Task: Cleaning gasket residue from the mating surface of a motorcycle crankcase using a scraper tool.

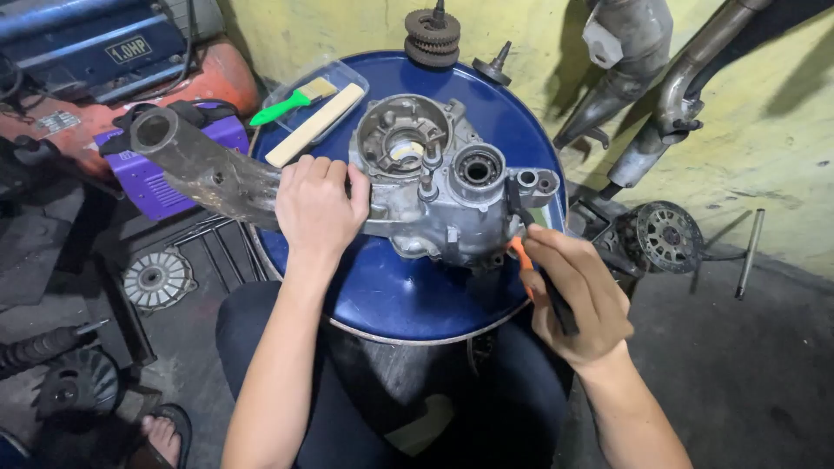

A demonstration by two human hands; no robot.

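The left hand (317, 208) lies flat on the long arm of a grey metal engine case (434, 187), with its fingers spread and pressing down. It holds the case steady but does not wrap around it. The right hand (578, 295) is curled tight around a black and orange tool (530, 252). The tip of the tool touches the right side of the engine case, near a small round hole. It may be a screwdriver, but the hand hides too much of it to be sure.

The engine case rests on top of a round blue drum (391, 300), and its long arm sticks out past the left edge of the drum. The person sits close to the drum, with knees on both sides of it.

On the far left part of the drum lies a clear tray (356, 82) with a green-handled brush (295, 100) and a flat wooden stick (314, 124). At the far edge of the drum stands a stack of dark gears (433, 36). To the left of the drum is a purple box (165, 178), with a red and blue machine (104, 61) behind it. On the right, grey exhaust pipes (669, 95) lean on the yellow wall (764, 148). A round metal disc (667, 236) lies on the floor below them.
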